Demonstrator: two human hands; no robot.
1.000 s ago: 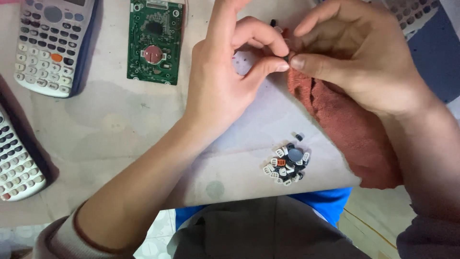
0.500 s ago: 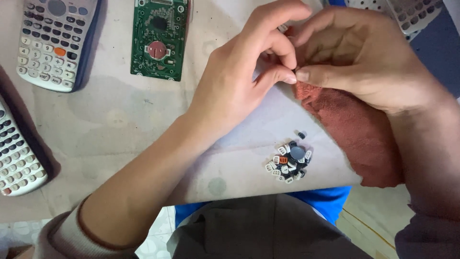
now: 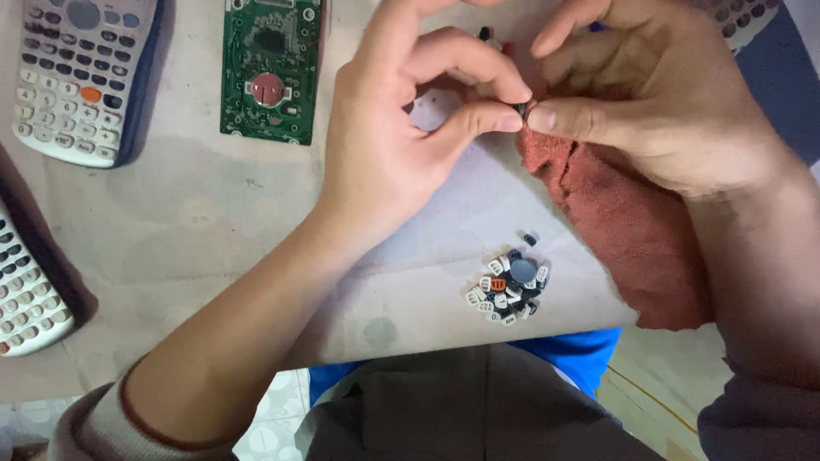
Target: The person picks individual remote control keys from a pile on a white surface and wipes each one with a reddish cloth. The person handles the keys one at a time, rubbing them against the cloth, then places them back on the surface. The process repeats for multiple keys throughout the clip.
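Since the earlier frame our hands have shifted slightly left, the pinch now clear of the cloth. A tiny dark key (image 3: 523,109) sits between both thumb tips, each grip pinching it from its side: left hand (image 3: 401,145), right hand (image 3: 666,102). Beneath lies the red cloth (image 3: 623,222); nearer, a pile of loose keys (image 3: 508,288) on the surface (image 3: 196,222). Far left rest a green circuit board (image 3: 272,68) and a calculator (image 3: 81,77).
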